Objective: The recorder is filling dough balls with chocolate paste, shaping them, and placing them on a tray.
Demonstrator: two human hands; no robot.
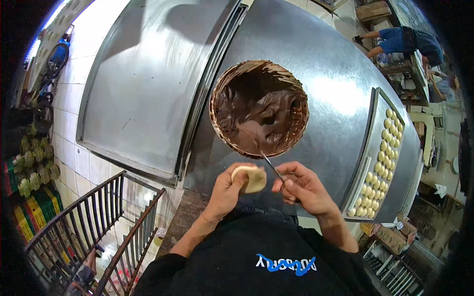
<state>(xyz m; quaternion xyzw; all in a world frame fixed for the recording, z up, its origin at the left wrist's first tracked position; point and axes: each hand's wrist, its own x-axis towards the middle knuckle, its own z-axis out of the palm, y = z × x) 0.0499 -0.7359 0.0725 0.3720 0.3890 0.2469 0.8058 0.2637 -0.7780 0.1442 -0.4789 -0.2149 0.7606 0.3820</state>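
My left hand (228, 195) holds a flat, pale round of dough (253, 179) between thumb and fingers. At its right, my right hand (301, 190) grips a thin metal-handled spreading tool (270, 166), angled up toward a round tub (300, 116) with ragged, chocolate-crusted walls. Thick dark brown paste (239, 106) fills the tub, and the tool's far end is in or over the paste, smeared with it and hard to make out. The tub stands on a grey metal table (296, 44).
Empty-looking metal trays (138, 93) lie left. A tray holds several dough balls (382, 167) at right. A metal rack (106, 217) stands lower left, a person's hand (90, 259) near it. A person in blue (410, 42) is beyond the table at upper right.
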